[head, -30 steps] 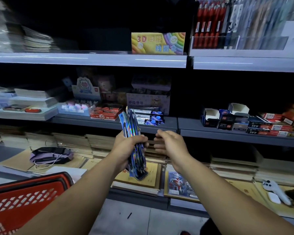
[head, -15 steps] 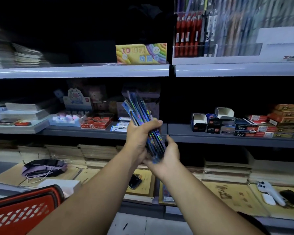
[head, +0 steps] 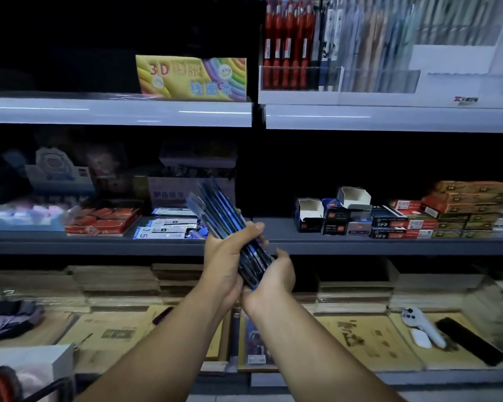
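"Blue packs [head: 230, 224], a fanned bundle — where are they?"
"In the air before the middle shelf [head: 360, 245], tilted. The left hand [head: 224, 262] wraps round the side with its thumb across the front. The right hand [head: 273, 274] cups the bottom end."
"What could go wrong?"
"They look slick and uneven. If either grip loosens while squaring them, I'd guess the outer ones slide out — down onto the books [head: 369, 340]."
"Anything unclear?"
"The print and the count are blurred, and the right fingers are mostly hidden behind."
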The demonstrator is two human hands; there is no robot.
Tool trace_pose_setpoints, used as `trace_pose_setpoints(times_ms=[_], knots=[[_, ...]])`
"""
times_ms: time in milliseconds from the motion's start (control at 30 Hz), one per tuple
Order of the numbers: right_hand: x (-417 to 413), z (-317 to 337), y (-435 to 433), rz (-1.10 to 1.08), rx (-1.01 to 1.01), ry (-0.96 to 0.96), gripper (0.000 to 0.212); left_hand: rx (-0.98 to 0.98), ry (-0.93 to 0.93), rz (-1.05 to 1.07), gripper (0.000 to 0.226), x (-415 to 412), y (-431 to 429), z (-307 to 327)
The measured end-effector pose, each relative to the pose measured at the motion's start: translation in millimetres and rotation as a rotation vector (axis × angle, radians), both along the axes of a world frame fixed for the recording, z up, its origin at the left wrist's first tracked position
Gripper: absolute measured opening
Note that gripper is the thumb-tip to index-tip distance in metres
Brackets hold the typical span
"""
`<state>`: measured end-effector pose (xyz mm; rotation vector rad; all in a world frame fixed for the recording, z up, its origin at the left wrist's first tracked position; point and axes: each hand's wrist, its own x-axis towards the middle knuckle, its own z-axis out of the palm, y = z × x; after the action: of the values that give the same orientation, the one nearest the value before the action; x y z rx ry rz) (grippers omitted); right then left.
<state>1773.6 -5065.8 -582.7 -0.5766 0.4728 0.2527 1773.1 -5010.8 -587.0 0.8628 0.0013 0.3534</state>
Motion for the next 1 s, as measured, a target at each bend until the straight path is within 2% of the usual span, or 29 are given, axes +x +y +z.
trace_pose_setpoints(times_ms=[100,200,300,367,533,667,800,900,1000], knots=[[15,-17,2,-0.052,-0.113,-0.003,0.033,0.122,0.035,-0.048,0.027,16,-6,-7],[30,-31,0,0.004,-0.148,-0.006,0.035,0.244,0.048,-0.011,0.029,35,-10,-13],[46,-42,-14,0.152,-0.292,-0.088,0.031,0.210,0.047,0.004,0.029,57,-4,-20],[59,-47,-29,0.158,-0.454,-0.143,0.023,0.175,0.024,0.002,0.028,68,2,-27],[92,-37,-75,-0.163,-0.569,-0.214,0.019,0.256,0.024,-0.025,0.022,89,5,-50],[116,-5,-103,-0.453,-0.640,-0.208,0.038,0.247,0.101,-0.082,0.019,94,7,-60],[135,16,-118,-0.459,-0.613,-0.121,0.045,0.222,0.116,-0.110,0.005,93,13,-60],[147,18,-124,-0.396,-0.614,-0.091,0.037,0.258,0.116,-0.105,0.011,89,20,-59],[150,17,-130,-0.409,-0.602,-0.142,0.024,0.231,0.099,-0.061,0.021,83,25,-60]])
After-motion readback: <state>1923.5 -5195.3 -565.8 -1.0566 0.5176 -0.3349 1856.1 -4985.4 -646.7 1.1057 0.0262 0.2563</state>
